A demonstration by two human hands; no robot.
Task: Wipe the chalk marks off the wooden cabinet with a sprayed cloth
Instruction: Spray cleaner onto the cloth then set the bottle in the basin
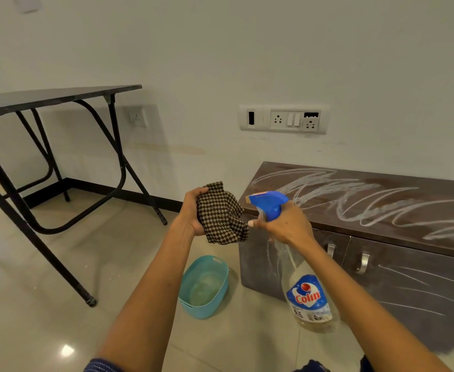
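Observation:
A low dark wooden cabinet (pixel 397 267) stands against the wall at the right, with white chalk marks (pixel 360 200) scribbled over its top and more on its right door. My left hand (pixel 192 210) holds a bunched brown-and-black checked cloth (pixel 221 214) in the air just left of the cabinet. My right hand (pixel 287 224) grips the neck of a clear spray bottle (pixel 305 294) with a blue trigger head. The nozzle points at the cloth from a few centimetres away. A finger lies on the trigger.
A light blue plastic tub (pixel 193 308) sits on the tiled floor below my hands, beside the cabinet's left end. A black folding table (pixel 59 96) with metal legs stands at the left. A socket and switch panel (pixel 283 119) is on the wall above the cabinet.

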